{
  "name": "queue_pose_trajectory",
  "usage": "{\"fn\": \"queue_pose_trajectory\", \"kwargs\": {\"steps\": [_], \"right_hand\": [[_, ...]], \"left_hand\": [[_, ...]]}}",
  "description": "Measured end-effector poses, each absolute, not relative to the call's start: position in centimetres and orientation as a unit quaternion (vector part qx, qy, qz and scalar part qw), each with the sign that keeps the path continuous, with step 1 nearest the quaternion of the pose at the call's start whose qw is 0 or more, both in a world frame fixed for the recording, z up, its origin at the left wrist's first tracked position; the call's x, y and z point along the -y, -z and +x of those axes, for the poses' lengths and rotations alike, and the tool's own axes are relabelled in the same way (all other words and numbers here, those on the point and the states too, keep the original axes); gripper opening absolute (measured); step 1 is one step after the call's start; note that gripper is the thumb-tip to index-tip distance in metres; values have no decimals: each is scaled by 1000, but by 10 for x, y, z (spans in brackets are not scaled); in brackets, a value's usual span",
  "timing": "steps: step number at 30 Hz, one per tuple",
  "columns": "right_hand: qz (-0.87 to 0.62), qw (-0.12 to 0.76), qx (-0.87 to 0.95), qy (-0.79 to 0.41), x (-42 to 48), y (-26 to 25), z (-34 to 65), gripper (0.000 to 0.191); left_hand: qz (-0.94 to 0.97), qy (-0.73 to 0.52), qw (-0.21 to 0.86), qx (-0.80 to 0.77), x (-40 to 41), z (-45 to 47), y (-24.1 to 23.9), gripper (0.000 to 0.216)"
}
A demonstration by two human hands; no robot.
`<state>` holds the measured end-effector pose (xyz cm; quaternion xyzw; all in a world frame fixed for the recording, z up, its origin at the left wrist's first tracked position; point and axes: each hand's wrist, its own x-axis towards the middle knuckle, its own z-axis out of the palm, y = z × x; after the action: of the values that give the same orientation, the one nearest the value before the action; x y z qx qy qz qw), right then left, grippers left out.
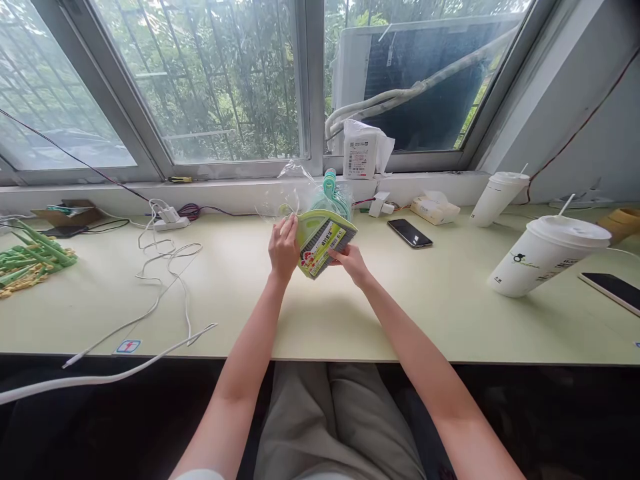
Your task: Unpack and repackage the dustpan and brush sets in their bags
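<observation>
Above the table, between my two hands, is a small green dustpan [320, 217], tilted. A hand brush [345, 235] with grey bristles lies against it, with a printed yellow-green label [324, 250] across the front. My left hand [284, 248] is closed on the dustpan's left edge, fingers at the top. At the lower right, my right hand [353, 262] pinches the brush beside the label. Just behind, a teal handled item [330, 187] shows in clear plastic wrap [297, 190]; its full shape is hidden.
White cables [170, 267] trail across the table's left side, near a bundle of green stalks [37, 257]. A phone [410, 233], a tissue pack [435, 207] and two lidded cups [547, 257] [499, 199] stand to the right. A white box [361, 157] is on the sill.
</observation>
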<state>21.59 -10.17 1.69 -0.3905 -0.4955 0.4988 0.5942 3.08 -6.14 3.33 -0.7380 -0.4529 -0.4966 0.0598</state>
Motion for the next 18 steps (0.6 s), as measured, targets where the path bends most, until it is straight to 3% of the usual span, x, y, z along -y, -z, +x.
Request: {"fn": "queue_pose_trajectory", "kwargs": {"steps": [5, 9, 11, 14, 18], "right_hand": [[-389, 640, 451, -485, 103, -18, 215, 34], [-376, 658, 431, -490, 102, -17, 219, 35], [-368, 652, 431, -503, 102, -17, 219, 38], [-362, 639, 437, -519, 102, -16, 217, 40], [-354, 643, 435, -521, 104, -16, 216, 39]], "left_hand": [[-756, 478, 9, 446, 77, 42, -35, 43], [-599, 613, -41, 515, 78, 51, -38, 58], [-559, 657, -171, 476, 68, 48, -40, 61], [-555, 628, -417, 352, 52, 41, -41, 59], [-535, 587, -549, 262, 51, 42, -36, 69]]}}
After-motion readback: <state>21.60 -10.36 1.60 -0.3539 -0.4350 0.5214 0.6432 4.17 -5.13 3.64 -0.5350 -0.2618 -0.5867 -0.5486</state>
